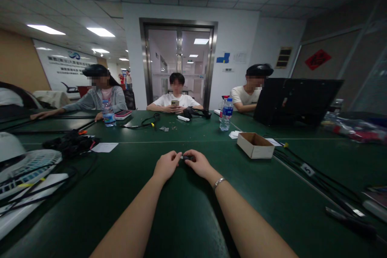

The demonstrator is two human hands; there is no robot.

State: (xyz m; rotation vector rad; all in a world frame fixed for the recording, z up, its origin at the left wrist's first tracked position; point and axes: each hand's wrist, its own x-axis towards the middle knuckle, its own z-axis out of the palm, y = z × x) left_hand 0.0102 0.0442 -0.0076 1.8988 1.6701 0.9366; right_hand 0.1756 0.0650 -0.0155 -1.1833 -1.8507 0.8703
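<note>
Over the middle of the green table (187,201), both hands meet at a small dark object with a silvery end (188,157). Its exact kind is too small to make out. My left hand (165,165) is closed, thumb and forefinger pinching at the silvery end. My right hand (198,163), with a metal band at the wrist, is closed around the dark part, and its fingers hide some of it. An open cardboard box (254,154) stands to the right of my right hand.
At left are a white fan-like grille (45,159), black cables and a paper sheet (105,147). Bottles (226,117), a black monitor (296,100) and small metal bits (164,129) stand or lie farther back. Cables (317,173) run along the right. Several people sit across the table.
</note>
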